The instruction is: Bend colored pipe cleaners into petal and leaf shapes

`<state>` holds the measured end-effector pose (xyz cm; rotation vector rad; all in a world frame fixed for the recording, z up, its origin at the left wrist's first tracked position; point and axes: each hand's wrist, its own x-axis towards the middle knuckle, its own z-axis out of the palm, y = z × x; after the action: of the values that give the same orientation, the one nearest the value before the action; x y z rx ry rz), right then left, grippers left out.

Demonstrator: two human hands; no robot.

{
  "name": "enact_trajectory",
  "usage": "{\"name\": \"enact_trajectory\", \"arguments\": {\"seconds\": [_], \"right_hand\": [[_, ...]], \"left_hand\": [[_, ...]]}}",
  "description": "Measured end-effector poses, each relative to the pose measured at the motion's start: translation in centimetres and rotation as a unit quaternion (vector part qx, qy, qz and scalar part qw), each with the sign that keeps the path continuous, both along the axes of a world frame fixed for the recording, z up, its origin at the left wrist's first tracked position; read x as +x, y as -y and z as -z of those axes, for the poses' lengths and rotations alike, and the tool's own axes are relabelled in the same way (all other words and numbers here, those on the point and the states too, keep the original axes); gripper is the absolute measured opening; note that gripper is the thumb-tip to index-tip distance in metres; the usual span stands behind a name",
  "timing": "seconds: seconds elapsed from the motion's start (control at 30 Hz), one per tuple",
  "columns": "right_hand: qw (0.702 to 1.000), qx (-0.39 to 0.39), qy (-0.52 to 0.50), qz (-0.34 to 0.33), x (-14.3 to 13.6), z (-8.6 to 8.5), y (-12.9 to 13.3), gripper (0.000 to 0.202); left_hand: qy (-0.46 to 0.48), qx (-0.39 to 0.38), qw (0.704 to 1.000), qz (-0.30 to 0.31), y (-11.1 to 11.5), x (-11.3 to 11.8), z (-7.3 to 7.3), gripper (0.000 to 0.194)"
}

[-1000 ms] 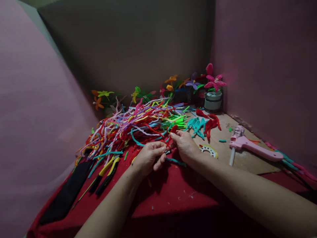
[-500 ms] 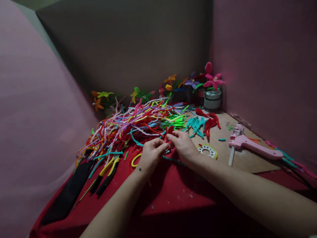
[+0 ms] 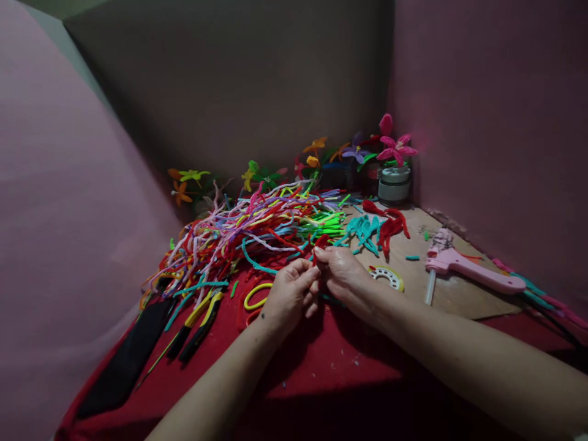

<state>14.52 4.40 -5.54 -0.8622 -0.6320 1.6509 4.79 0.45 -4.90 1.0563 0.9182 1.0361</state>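
Note:
A small red fuzzy piece point(image 3: 321, 241) rises from between the fingertips of my two hands, which meet near the middle of the view. My right hand point(image 3: 342, 269) pinches it with thumb and forefinger. My left hand point(image 3: 294, 291) is closed at its lower end, fingers curled, the thumb against the forefinger. The lower part of the piece is hidden by my fingers. Behind my hands spreads a large heap of coloured pipe cleaners point(image 3: 248, 220). Red bent pieces point(image 3: 392, 226) and teal ones point(image 3: 362, 231) lie beyond my right hand.
A pink glue gun point(image 3: 473, 269) rests on the brown board point(image 3: 487, 303) at right, near a white and yellow tape roll point(image 3: 388, 277). Yellow-black pliers point(image 3: 202, 324), yellow-handled scissors point(image 3: 257, 296) and a black strip point(image 3: 124, 361) lie left. Fuzzy flowers point(image 3: 397, 149) stand behind.
Both hands have moved slightly right and come closer together. My left hand has turned, showing more of its curled fingers. The red piece has shifted right with them.

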Motion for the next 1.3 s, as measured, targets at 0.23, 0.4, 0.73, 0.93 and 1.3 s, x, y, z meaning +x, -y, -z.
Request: {"name": "enact_trajectory", "arguments": {"seconds": [0.23,0.4,0.73,0.93,1.3], "right_hand": [[0.996,0.066,0.029,0.042,1.1,-0.2,-0.9,0.018],[0.987,0.124,0.104,-0.020,1.6,-0.5,-0.8,0.017],[0.965,0.117,0.141,-0.188,1.2,-0.6,1.1,0.010],[0.964,0.107,0.144,-0.196,1.2,0.0,0.8,0.010],[0.974,0.088,0.138,-0.157,0.8,0.0,1.1,0.026]], "left_hand": [[-0.064,-0.058,0.995,0.056,0.0,-1.1,0.1,0.017],[-0.249,0.070,0.955,-0.146,-0.6,-2.4,-0.9,0.013],[-0.036,0.017,0.990,-0.139,-1.0,-2.7,-1.6,0.020],[-0.022,0.011,0.994,-0.110,-1.0,-3.1,-1.7,0.023],[-0.046,-0.005,0.990,-0.132,-0.9,-2.6,-1.5,0.023]]}}
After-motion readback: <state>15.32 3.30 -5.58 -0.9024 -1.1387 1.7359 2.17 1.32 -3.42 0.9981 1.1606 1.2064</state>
